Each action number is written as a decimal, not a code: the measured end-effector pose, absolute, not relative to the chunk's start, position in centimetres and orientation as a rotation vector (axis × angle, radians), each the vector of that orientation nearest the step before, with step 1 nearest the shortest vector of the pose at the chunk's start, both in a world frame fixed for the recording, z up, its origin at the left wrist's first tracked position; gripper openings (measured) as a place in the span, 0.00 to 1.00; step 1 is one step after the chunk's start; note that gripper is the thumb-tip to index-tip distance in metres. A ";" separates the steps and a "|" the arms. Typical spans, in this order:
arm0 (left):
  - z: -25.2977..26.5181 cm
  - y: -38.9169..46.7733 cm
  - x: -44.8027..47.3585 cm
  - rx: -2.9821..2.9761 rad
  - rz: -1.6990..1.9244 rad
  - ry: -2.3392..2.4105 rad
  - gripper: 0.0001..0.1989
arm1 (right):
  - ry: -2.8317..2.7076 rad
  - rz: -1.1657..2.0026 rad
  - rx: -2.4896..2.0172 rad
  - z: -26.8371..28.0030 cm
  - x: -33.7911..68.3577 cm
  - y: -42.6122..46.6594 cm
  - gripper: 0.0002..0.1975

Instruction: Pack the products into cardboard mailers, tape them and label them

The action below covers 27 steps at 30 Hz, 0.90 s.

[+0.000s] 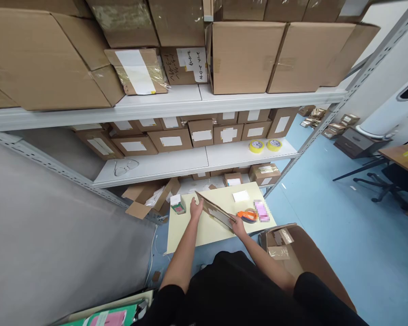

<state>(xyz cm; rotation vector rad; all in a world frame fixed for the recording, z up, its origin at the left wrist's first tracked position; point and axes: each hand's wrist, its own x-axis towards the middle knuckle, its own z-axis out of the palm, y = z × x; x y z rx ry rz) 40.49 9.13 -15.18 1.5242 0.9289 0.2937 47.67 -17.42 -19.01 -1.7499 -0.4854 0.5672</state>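
Note:
A flat piece of cardboard (209, 206), perhaps a folded carton, is held tilted above the small cream table (187, 233). Its left end is gripped by my left hand (196, 209), and my right hand (238, 226) is closed on the lower right end. A pale patch shows on its face. Just right of it lies an orange tape dispenser (245, 215), with a blurred pink item (261, 211) beside that. Behind them is a white slip (240, 196). To the left of my left hand stands a small green, pink and white box (178, 204).
A shelf rack (177, 107) full of cartons rises behind the table. Two yellow tape rolls (256, 146) and clear glasses (125, 166) lie on its middle shelf. An open carton (146, 197) sits left of the table; a large open box (295, 253) stands at right.

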 end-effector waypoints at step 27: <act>-16.6 7.5 34.9 1.421 0.353 0.808 0.43 | -0.537 0.546 -1.723 -20.6 49.6 -15.9 0.36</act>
